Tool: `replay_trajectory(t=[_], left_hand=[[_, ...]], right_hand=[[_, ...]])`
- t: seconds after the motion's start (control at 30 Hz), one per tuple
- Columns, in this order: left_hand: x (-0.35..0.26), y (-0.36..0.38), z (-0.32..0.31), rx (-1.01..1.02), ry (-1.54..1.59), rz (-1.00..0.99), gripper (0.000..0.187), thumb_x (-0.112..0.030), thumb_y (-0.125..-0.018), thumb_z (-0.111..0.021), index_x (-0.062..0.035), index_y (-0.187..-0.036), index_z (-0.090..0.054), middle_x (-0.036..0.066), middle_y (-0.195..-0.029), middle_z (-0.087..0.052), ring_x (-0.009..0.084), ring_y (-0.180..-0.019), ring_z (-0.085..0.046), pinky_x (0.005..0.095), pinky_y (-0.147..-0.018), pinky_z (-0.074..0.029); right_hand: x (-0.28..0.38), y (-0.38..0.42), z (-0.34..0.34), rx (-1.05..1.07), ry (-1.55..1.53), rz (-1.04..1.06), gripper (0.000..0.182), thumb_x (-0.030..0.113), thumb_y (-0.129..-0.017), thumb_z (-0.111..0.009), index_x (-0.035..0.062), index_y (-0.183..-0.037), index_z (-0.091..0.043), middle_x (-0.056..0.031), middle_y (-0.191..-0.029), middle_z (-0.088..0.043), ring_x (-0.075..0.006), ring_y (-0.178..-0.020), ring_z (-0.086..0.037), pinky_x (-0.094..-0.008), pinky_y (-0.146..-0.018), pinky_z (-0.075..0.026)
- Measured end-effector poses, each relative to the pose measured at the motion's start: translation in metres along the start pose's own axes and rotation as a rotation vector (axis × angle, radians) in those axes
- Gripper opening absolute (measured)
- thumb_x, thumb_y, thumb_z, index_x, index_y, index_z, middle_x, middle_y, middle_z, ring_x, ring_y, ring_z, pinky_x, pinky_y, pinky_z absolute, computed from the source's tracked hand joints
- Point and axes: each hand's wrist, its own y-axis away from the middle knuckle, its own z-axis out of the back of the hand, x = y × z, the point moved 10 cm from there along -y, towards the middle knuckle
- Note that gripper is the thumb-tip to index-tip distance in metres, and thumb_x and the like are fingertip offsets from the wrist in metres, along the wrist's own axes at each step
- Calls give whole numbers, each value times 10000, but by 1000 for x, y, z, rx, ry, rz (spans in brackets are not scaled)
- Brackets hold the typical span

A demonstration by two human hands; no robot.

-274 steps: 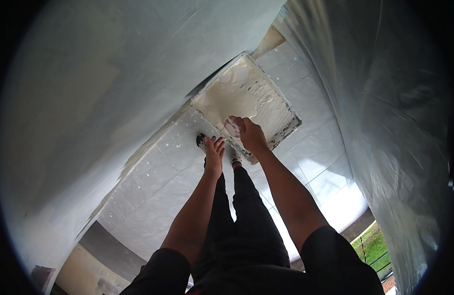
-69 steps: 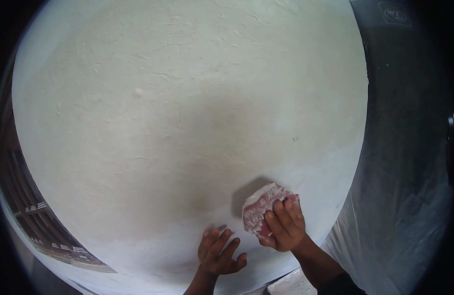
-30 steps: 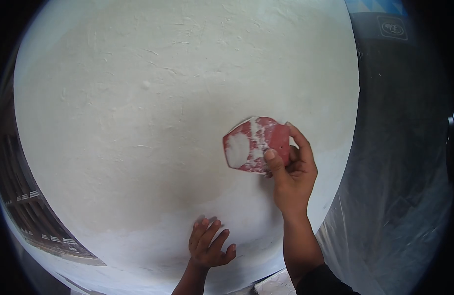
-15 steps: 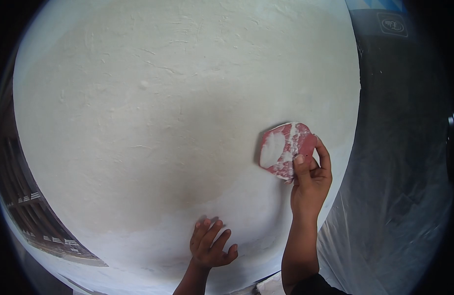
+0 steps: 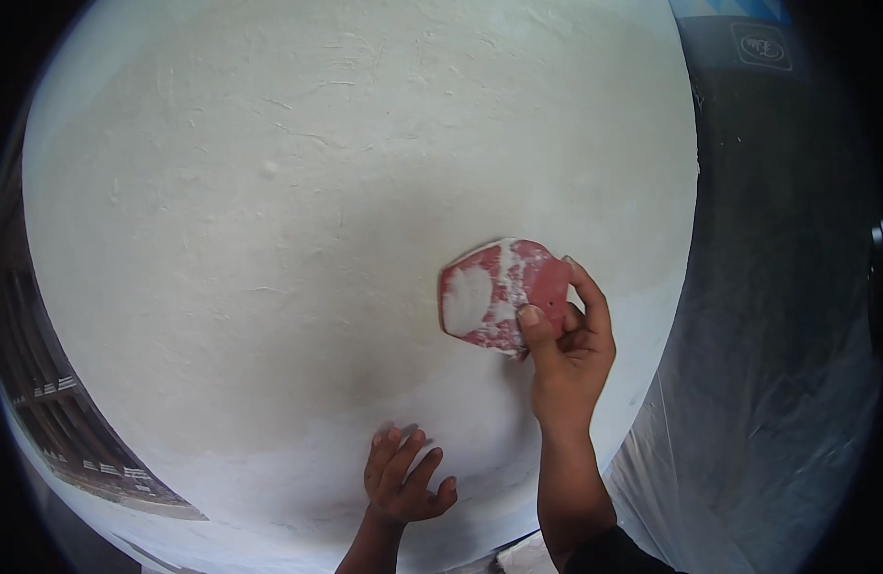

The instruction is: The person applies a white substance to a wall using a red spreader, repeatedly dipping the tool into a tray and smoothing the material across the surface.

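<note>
My right hand (image 5: 570,362) pinches a red putty spreader (image 5: 518,292) between the thumb and fingers. White paste is smeared over the spreader's face, and its left edge lies at or very near a large off-white surface (image 5: 269,249). Whether that edge touches cannot be made out. Lower and to the left, my left hand (image 5: 403,483) holds nothing, its fingers spread and the tips at or close to the same surface. Thin ridges and small bumps mark the surface, mostly in its upper part.
Dark slatted pieces (image 5: 54,402) show past the surface's left edge. On the right hangs a dark sheet with a logo (image 5: 762,46), and clear plastic sheeting (image 5: 690,478) is below it. A pale object (image 5: 527,555) sits at the bottom edge.
My right hand has moved left with the spreader, sliding it across in front of the surface. My left hand has stayed almost where it was.
</note>
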Motion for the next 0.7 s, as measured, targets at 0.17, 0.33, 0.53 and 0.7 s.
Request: replay_trajectory(t=[0.17, 0.33, 0.53, 0.7], left_hand=[[1, 2, -2, 3, -7, -2, 299, -341, -817, -570, -76, -929, -652, 155, -1212, -574, 376, -1287, -440, 549, -1043, -373], [0, 1, -1, -1, -2, -6, 302, -341, -819, -567, -73, -928, -651, 155, -1205, -577, 376, -1283, -443, 550, -1045, -370], [0, 1, -2, 2, 1, -11, 303, -340, -819, -566, -72, -929, -654, 159, -1201, -581, 377, -1284, -443, 545, -1048, -369], [-1, 0, -1, 3, -7, -12, 305, -343, -819, -566, -73, -929, -656, 158, -1204, -581, 374, -1284, -444, 533, -1049, -374]], right_hand=[[-7, -10, 53, -215, 59, 15, 493, 63, -879, -672, -16, -1312, -452, -93, -924, -687, -71, -744, -608, -207, -608, -464], [-5, -9, 24, -99, 16, -1, 530, 78, -874, -688, -22, -1328, -435, -106, -940, -690, -70, -774, -607, -206, -618, -461], [2, -9, 61, -236, 45, 27, 519, 57, -873, -676, -37, -1323, -435, -93, -893, -680, -72, -711, -594, -208, -591, -454], [11, -8, 35, -181, 77, 112, 518, 57, -871, -679, -32, -1323, -442, -69, -869, -665, -71, -700, -587, -210, -568, -460]])
